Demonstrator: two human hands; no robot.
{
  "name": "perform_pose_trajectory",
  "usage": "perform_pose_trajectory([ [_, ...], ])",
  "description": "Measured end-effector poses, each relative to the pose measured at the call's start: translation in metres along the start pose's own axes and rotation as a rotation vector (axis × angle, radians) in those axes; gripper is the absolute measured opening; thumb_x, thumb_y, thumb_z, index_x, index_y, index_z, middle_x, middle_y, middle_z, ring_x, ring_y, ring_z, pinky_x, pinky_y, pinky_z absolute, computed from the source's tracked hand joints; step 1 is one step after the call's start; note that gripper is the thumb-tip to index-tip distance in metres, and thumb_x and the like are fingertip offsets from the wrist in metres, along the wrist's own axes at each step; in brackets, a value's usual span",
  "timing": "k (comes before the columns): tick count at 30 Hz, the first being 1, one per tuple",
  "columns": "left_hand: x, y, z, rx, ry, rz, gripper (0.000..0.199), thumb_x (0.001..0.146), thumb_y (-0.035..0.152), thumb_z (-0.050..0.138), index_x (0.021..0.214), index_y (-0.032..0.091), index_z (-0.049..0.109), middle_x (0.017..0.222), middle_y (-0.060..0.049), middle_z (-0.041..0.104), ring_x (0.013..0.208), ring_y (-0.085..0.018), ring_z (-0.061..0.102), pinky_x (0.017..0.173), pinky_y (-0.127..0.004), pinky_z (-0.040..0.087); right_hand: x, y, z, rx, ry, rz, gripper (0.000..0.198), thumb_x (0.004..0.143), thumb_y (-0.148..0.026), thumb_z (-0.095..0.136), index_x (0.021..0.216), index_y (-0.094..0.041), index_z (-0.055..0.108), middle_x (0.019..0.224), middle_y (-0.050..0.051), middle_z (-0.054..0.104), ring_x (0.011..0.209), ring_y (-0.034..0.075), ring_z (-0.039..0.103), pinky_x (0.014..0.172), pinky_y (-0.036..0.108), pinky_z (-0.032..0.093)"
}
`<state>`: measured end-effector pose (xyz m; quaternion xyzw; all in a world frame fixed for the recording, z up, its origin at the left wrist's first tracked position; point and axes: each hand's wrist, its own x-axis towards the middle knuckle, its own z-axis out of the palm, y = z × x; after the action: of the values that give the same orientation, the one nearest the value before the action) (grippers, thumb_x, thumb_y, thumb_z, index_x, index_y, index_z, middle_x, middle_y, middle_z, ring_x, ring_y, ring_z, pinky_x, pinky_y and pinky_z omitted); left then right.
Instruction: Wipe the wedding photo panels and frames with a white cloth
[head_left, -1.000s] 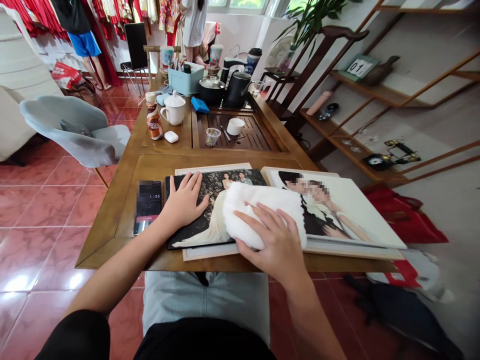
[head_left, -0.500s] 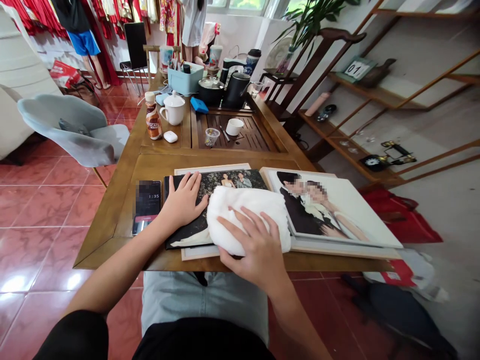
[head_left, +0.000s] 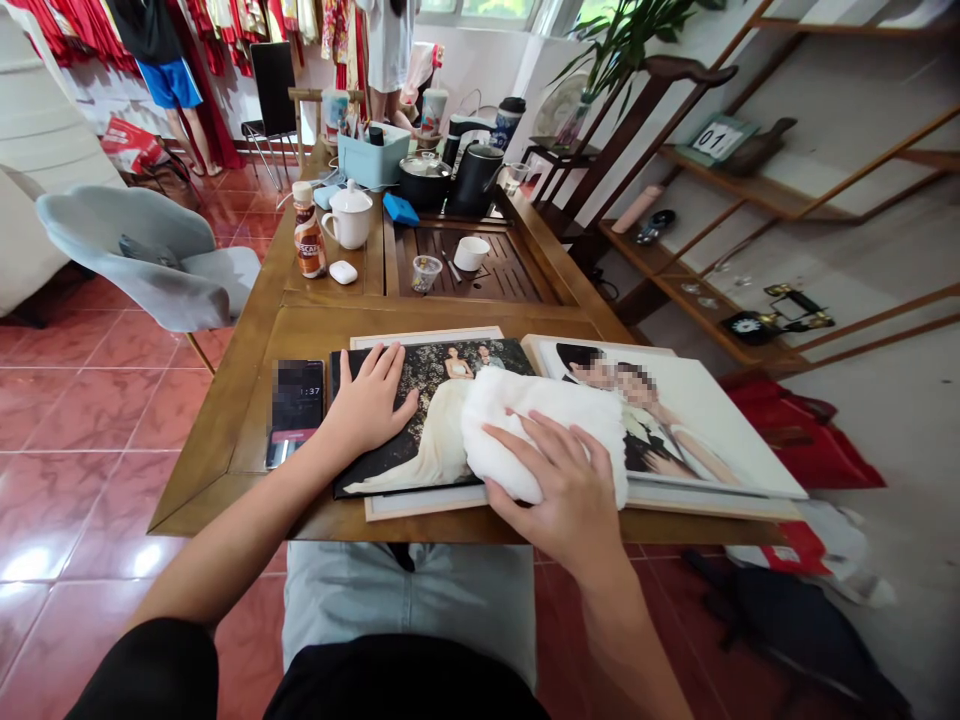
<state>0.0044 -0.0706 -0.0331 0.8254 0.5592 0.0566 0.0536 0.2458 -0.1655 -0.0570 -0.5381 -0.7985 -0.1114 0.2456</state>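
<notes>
My left hand (head_left: 369,400) lies flat on the left part of a dark wedding photo print (head_left: 431,425), fingers stretched out. Under my right hand (head_left: 566,480) is a folded white towel (head_left: 491,415); the fingers spread over its top and the thumb hooks its near edge. The towel covers the print's right end and overlaps the left side of a second, paler wedding photo (head_left: 720,420). Both prints rest on light wooden frames, whose edges (head_left: 427,508) stick out beneath. Close to my left hand, a phone (head_left: 296,415) lies on the table.
On the wooden table (head_left: 247,490) stand a drink bottle (head_left: 309,235), a lidded white mug (head_left: 349,215), a small white case and a tea tray (head_left: 517,270) with cups. A blue chair (head_left: 150,260) is at left, shelves (head_left: 750,190) at right. Two people stand farther back.
My right hand has slid the towel to the right, uncovering the dress in the dark print and covering part of the paler photo. My left hand stays in place.
</notes>
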Motion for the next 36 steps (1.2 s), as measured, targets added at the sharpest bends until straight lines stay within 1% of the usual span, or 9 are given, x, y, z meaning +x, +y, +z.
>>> perform_pose_trajectory([
  [3, 0.0, -0.001, 0.001, 0.004, 0.007, 0.004, 0.063, 0.106, 0.043, 0.035, 0.161, 0.015, 0.031, 0.169, -0.01, 0.029, 0.157, -0.032, 0.024, 0.125, -0.068, 0.013, 0.007, -0.001, 0.003, -0.02, -0.008, -0.002, 0.039, 0.092, -0.039, 0.059, 0.127, -0.024, 0.069, 0.134, 0.012, 0.067, 0.127, 0.034, 0.06, 0.111, 0.053, 0.034],
  [7, 0.0, -0.001, 0.0, 0.004, 0.008, 0.003, 0.062, 0.105, 0.043, 0.035, 0.161, 0.017, 0.032, 0.169, -0.01, 0.03, 0.157, -0.033, 0.024, 0.125, -0.068, 0.014, 0.026, 0.004, 0.011, -0.048, -0.033, 0.0, 0.041, 0.095, -0.041, 0.055, 0.129, -0.024, 0.068, 0.134, 0.013, 0.067, 0.127, 0.033, 0.059, 0.11, 0.053, 0.035],
  [14, -0.001, 0.0, -0.001, -0.013, -0.005, -0.001, 0.062, 0.106, 0.043, 0.034, 0.161, 0.014, 0.031, 0.169, -0.01, 0.029, 0.158, -0.03, 0.022, 0.126, -0.068, 0.013, 0.065, 0.02, 0.027, -0.032, -0.096, 0.024, 0.043, 0.095, -0.046, 0.053, 0.132, -0.026, 0.065, 0.138, 0.013, 0.065, 0.13, 0.032, 0.056, 0.11, 0.053, 0.033],
  [19, 0.0, -0.002, 0.001, -0.015, -0.003, -0.007, 0.064, 0.106, 0.044, 0.034, 0.161, 0.013, 0.03, 0.169, -0.01, 0.028, 0.158, -0.03, 0.022, 0.125, -0.069, 0.013, 0.076, 0.024, 0.034, -0.006, -0.109, 0.057, 0.044, 0.095, -0.047, 0.054, 0.132, -0.026, 0.065, 0.139, 0.013, 0.065, 0.132, 0.031, 0.055, 0.112, 0.054, 0.032],
  [25, -0.001, -0.002, 0.001, -0.013, 0.022, 0.014, 0.063, 0.106, 0.043, 0.034, 0.161, 0.013, 0.031, 0.168, -0.011, 0.03, 0.158, -0.03, 0.024, 0.126, -0.068, 0.012, 0.059, 0.021, 0.03, 0.001, -0.065, 0.039, 0.042, 0.095, -0.043, 0.055, 0.132, -0.025, 0.066, 0.139, 0.013, 0.065, 0.131, 0.031, 0.055, 0.114, 0.053, 0.03],
  [33, 0.0, -0.002, 0.001, -0.011, 0.032, 0.017, 0.063, 0.105, 0.043, 0.035, 0.161, 0.015, 0.032, 0.168, -0.012, 0.031, 0.157, -0.032, 0.026, 0.125, -0.068, 0.014, 0.011, 0.001, 0.004, -0.014, -0.057, 0.005, 0.042, 0.093, -0.037, 0.059, 0.133, -0.024, 0.066, 0.138, 0.013, 0.065, 0.131, 0.033, 0.056, 0.115, 0.054, 0.031],
  [36, 0.0, -0.002, 0.001, -0.007, 0.03, 0.015, 0.062, 0.105, 0.043, 0.034, 0.161, 0.014, 0.032, 0.168, -0.011, 0.031, 0.157, -0.032, 0.026, 0.125, -0.068, 0.014, 0.001, -0.005, -0.003, -0.002, -0.06, 0.001, 0.041, 0.093, -0.037, 0.059, 0.132, -0.024, 0.066, 0.138, 0.012, 0.065, 0.131, 0.033, 0.056, 0.115, 0.054, 0.031],
])
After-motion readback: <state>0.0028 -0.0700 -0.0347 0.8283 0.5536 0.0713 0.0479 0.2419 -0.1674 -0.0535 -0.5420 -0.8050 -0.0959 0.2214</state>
